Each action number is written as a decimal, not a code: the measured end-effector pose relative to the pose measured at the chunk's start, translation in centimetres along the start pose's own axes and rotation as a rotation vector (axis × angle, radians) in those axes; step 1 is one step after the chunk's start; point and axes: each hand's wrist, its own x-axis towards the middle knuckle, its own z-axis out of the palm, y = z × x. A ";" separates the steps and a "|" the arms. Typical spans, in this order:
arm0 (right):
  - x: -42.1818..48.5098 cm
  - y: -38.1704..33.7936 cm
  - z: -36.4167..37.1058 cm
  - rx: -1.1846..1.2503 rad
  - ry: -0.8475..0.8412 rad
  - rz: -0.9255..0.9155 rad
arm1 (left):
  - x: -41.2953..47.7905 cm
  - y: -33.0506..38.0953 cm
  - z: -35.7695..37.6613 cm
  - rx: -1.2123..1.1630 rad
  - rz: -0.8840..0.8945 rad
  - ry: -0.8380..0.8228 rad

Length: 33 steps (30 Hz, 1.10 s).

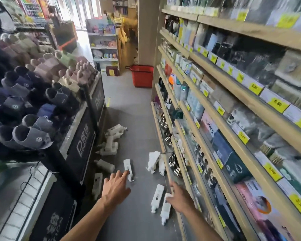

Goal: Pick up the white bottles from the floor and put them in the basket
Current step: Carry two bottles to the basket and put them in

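Bottles scattered on the aisle floor around both hands

The left hand (116, 186) reaches over the floor (139, 122), its fingertips at one bottle (128, 168); more bottles (109, 141) lie ahead and to its left, along the slipper rack (42, 101). The right hand (178, 197) touches one of a bottle pair (161, 200), the shelves (224, 94) to its right. The basket (141, 76) stands far ahead of both.
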 end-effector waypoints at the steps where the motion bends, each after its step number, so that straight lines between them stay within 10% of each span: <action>1: 1.1 -0.3 0.3 0.007 0.001 0.007 | 1.2 -0.5 0.0 0.008 0.023 0.014; 33: 27.8 8.3 6.4 0.117 -0.233 0.238 | 25.5 6.4 13.8 -0.032 -0.010 -0.481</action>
